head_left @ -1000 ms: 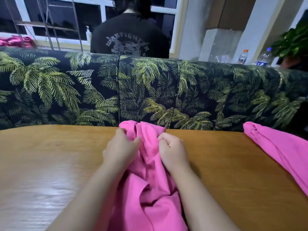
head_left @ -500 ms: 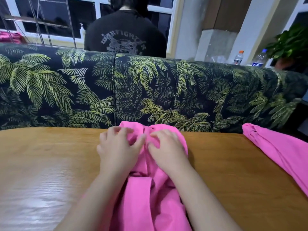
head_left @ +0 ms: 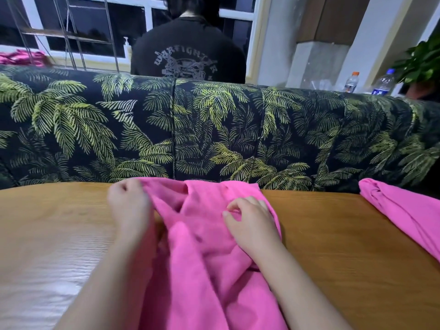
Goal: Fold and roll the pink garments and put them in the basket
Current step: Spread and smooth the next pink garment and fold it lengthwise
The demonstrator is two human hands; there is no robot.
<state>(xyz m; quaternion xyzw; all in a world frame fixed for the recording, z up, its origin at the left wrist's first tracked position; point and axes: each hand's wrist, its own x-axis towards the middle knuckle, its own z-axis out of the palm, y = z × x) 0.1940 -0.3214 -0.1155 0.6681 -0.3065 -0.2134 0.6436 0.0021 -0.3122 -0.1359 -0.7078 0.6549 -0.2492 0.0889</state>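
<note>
At the wooden counter (head_left: 71,229), my left hand (head_left: 128,206) grips the far left edge of a pink garment (head_left: 202,246), fingers curled round the cloth, while my right hand (head_left: 250,222) pinches a fold of it nearer the right side. The garment lies bunched between my forearms, its top reaching the counter's far edge, by the palm-print sofa (head_left: 214,129). By my reading, the work is at an early stage: this piece is being spread, not yet folded or rolled. A second pink garment (head_left: 404,215) waits at the right, loosely heaped. No basket is in view, so nothing shown has been put away.
</note>
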